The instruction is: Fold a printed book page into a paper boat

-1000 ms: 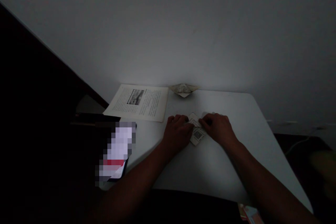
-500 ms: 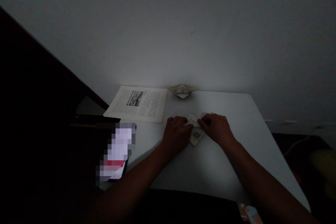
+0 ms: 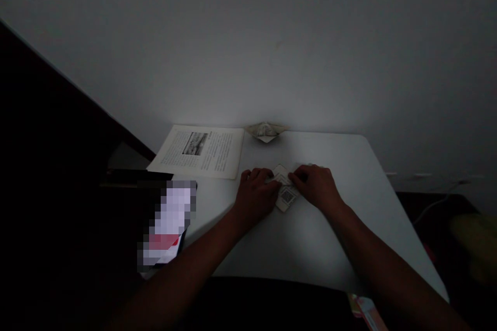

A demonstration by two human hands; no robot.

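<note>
A small folded piece of printed paper (image 3: 286, 197) lies on the white table, roughly diamond-shaped, with a square dark pattern on its lower half. My left hand (image 3: 256, 191) is closed at its left edge, thumb and fingers on the paper. From the other side my right hand (image 3: 315, 182) pinches the paper's right edge between thumb and fingertips. Parts of the paper are hidden under the fingers. Beyond both hands, against the wall, stands a folded paper boat (image 3: 266, 132).
Flat printed pages (image 3: 200, 152) with a picture lie at the table's back left. A lit phone (image 3: 171, 225), its screen blurred out, is at the left edge. The white table (image 3: 334, 152) meets a grey wall (image 3: 248, 51). A pale cable (image 3: 435, 201) runs at the right.
The whole view has shifted slightly, so everything sits a little further left and up. Both hands keep their places on the folded paper, with hardly any visible movement.
</note>
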